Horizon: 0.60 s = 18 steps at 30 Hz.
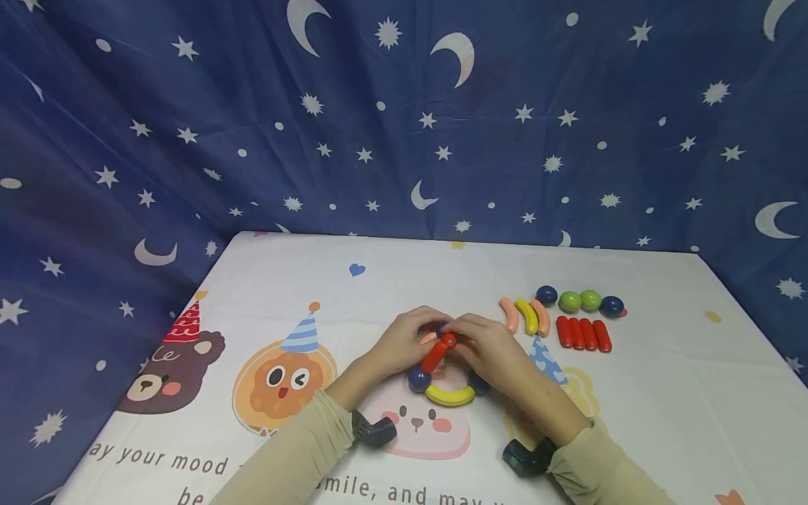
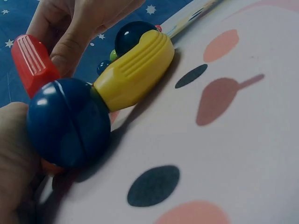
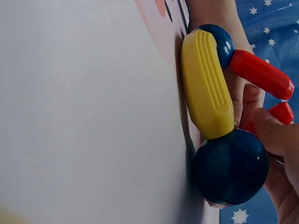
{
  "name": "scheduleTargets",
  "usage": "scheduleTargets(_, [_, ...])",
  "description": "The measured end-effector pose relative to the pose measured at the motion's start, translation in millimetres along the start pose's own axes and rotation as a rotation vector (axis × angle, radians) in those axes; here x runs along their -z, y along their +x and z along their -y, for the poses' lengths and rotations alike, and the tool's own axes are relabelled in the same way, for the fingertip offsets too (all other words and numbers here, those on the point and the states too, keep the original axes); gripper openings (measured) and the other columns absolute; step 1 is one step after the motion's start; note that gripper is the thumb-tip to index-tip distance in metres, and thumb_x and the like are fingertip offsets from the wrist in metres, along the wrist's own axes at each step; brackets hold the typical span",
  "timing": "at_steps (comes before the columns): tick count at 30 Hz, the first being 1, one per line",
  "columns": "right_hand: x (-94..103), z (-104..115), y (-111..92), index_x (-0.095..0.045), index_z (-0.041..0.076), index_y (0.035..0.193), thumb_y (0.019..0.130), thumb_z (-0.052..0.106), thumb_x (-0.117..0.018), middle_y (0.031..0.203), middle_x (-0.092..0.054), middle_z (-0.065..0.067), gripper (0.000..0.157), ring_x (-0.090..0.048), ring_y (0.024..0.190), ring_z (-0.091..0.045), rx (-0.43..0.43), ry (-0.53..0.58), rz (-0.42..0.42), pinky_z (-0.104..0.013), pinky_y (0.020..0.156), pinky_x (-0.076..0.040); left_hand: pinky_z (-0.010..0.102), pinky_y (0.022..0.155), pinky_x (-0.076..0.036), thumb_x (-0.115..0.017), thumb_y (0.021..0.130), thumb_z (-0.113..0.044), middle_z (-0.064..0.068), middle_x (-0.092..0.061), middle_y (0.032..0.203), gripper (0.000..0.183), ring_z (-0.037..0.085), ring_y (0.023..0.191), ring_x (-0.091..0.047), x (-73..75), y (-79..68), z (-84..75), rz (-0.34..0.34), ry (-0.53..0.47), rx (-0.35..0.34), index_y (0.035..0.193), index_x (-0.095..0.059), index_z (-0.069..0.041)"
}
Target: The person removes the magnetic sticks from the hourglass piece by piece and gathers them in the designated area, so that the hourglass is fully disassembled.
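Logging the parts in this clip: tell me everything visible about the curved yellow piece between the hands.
The curved yellow piece is a short, banana-like bar of glossy plastic with lengthwise ribs. It lies on the printed table cover, bowed towards the person. Each end meets a dark blue ball, the right-hand one largely behind the right hand. A red rod rises from the left ball. Neither hand touches the yellow piece itself.

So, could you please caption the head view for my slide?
Both hands join a red rod to blue balls and a yellow curve.

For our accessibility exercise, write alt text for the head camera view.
Two hands, left hand and right hand, hold a red stick above a curved yellow piece joining two navy balls on a cartoon-printed table; spare pieces lie to the right.
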State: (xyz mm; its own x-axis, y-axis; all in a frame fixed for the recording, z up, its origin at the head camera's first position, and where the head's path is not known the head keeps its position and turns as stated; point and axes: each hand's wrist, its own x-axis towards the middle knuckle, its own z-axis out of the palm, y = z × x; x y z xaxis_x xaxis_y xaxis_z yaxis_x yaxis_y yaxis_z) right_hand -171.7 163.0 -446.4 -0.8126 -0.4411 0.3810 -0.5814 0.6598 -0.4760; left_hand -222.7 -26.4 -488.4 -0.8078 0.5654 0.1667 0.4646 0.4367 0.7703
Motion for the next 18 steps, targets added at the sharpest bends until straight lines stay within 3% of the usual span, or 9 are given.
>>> scheduleTargets(8, [-3.9, -2.3, -0.6, -0.070, 0.014, 0.103, 0.083, 0.021, -0.072, 0.084, -0.064, 0.008, 0.020, -0.056, 0.076, -0.004, -0.059, -0.051, 0.135, -0.024, 0.078, -0.055, 0.034, 0.104, -0.042, -0.070, 0.084, -0.019, -0.003, -0.063, 0.119, 0.040, 0.012, 0.116, -0.057, 0.3, 0.5, -1.3, -0.003, 0.021, 0.023, 0.123, -0.062, -0.016])
scheduleTargets(18, [-1.6, 0.5, -0.7, -0.071, 0.016, 0.102, 0.081, 0.023, -0.075, 0.084, -0.064, 0.010, 0.022, -0.056, 0.076, -0.002, -0.081, -0.050, 0.129, -0.021, 0.077, -0.054, 0.034, 0.104, -0.042, -0.070, 0.085, -0.020, -0.003, -0.063, 0.119, 0.040, 0.012, 0.117, -0.057, -0.3, -0.2, -1.4, -0.006, 0.024, 0.027, 0.124, -0.062, -0.016])
